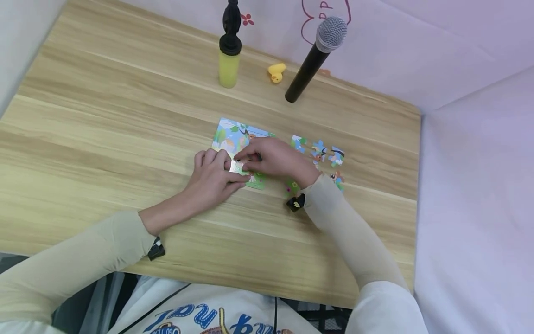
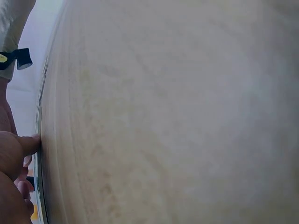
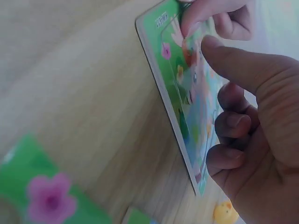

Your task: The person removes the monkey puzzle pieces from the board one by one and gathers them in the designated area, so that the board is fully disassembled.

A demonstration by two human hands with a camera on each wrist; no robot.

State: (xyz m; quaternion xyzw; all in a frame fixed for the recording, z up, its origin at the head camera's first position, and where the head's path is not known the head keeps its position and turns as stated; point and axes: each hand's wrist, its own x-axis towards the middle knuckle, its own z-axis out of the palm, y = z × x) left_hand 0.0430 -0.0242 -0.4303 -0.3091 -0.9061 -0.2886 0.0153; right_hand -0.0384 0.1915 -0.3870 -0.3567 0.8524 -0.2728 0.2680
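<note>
A picture puzzle board [image 1: 227,132] in blue and green lies flat on the table; its green border [image 3: 156,25] shows in the right wrist view. My left hand [image 1: 212,178] holds its near left corner, with bent fingers on the left side and the thumb along the near edge. Over the board's middle, my right hand [image 1: 277,157] pinches a puzzle piece between thumb and forefinger, the piece mostly hidden. Its other fingers [image 3: 231,123] are curled in. To the right lie several loose puzzle pieces [image 1: 336,157], one with a pink flower [image 3: 51,198], partly under the right forearm.
A yellow-green bottle with a black top [image 1: 228,69], a small yellow duck [image 1: 276,72] and a microphone [image 1: 308,69] are at the back of the wooden table [image 1: 104,116]. White cloth walls [image 1: 471,185] border the table at the back and right.
</note>
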